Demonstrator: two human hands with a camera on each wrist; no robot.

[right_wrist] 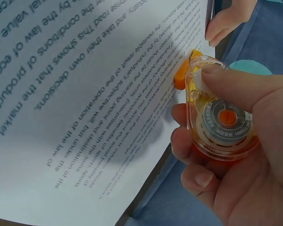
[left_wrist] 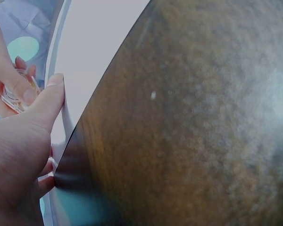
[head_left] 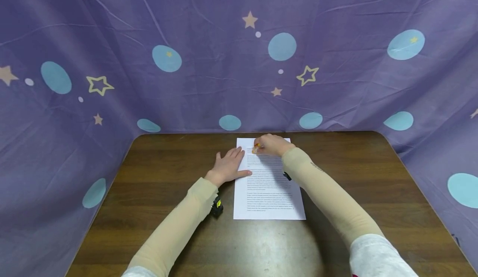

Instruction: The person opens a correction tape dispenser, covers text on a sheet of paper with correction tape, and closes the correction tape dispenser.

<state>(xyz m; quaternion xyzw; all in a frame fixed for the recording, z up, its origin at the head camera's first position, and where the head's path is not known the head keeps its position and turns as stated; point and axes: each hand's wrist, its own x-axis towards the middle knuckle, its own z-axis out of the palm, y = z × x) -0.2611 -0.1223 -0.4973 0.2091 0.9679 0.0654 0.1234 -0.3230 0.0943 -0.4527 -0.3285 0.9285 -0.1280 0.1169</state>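
Observation:
A sheet of printed paper (head_left: pixel 269 202) lies on the wooden table. My left hand (head_left: pixel 228 167) rests spread on its left edge, thumb stretched over the print. With my right hand (head_left: pixel 274 145) I grip a correction tape dispenser (right_wrist: pixel 221 117), a clear rounded case with an orange hub inside. In the right wrist view its orange tip (right_wrist: pixel 181 75) is at the printed lines near the top of the sheet; whether it touches the paper I cannot tell. The left wrist view shows the left hand (left_wrist: pixel 23 146) at the paper's edge, the dispenser partly hidden behind fingers.
The brown wooden table (head_left: pixel 179 152) extends on both sides of the sheet. Behind it hangs a purple curtain (head_left: pixel 209 90) with stars and blue ovals. A small black device (head_left: pixel 216 206) is at the left wrist.

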